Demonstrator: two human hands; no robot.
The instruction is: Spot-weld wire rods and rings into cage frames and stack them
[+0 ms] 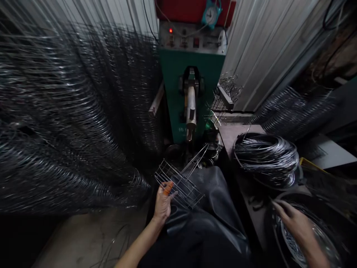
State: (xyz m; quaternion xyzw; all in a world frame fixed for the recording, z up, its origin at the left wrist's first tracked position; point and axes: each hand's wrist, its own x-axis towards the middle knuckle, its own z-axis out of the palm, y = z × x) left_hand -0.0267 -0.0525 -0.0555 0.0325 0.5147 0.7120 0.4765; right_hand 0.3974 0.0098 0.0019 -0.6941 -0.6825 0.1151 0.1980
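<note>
My left hand (pixel 164 203), with orange wrapping on a finger, is closed on the near left side of a wire basket (pixel 181 184). The basket is tilted above the dark apron (pixel 220 193) on my lap, and two long wires stick out from it toward the machine. At the lower right, my right hand (pixel 295 221) hangs over a round black container (pixel 275 223) of shiny metal pieces. Its fingers point left and lie close together; whether they hold anything is too blurred to tell.
Ahead stands a green machine (pixel 173 74) with a metal arm (pixel 191 108). Stacked wire frames (pixel 69 111) fill the left side. On the right lies a coil of wire (pixel 267 156), with more wire frames (pixel 295 108) behind it. A teal clock (pixel 210 15) hangs above.
</note>
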